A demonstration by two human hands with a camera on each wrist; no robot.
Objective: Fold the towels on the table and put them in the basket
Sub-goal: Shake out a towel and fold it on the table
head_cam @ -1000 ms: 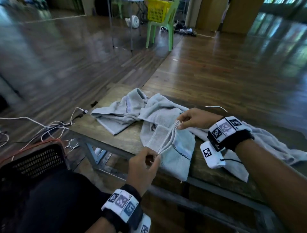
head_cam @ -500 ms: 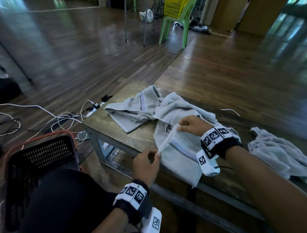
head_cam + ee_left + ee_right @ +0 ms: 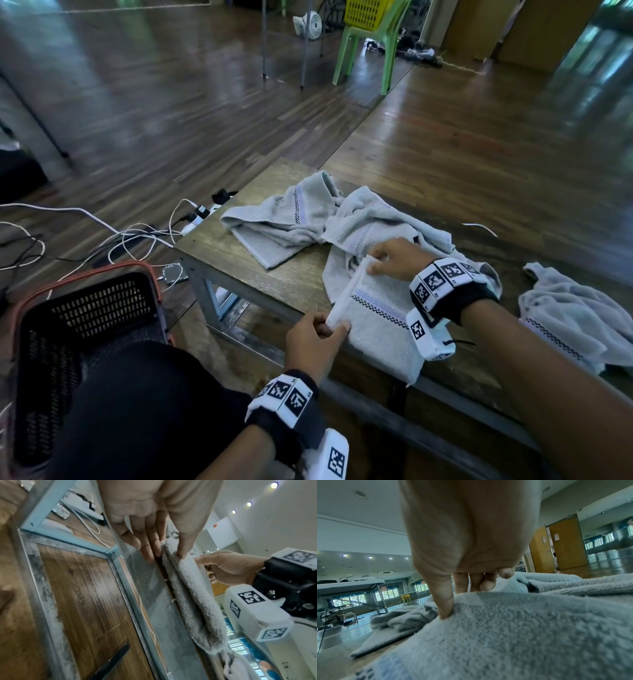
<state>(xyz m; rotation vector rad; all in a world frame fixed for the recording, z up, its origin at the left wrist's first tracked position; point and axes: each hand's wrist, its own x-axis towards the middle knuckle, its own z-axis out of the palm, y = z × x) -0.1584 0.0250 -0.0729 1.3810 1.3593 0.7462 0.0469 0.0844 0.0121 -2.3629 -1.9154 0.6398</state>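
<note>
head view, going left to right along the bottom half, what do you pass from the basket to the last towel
black basket → left hand pinching the towel's near corner → towel being folded → right hand pinching its far corner → crumpled towel at the right edge.

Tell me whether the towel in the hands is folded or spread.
Partly folded: the towel is doubled, both hands pinching its stacked edge, left hand, right hand.
</note>
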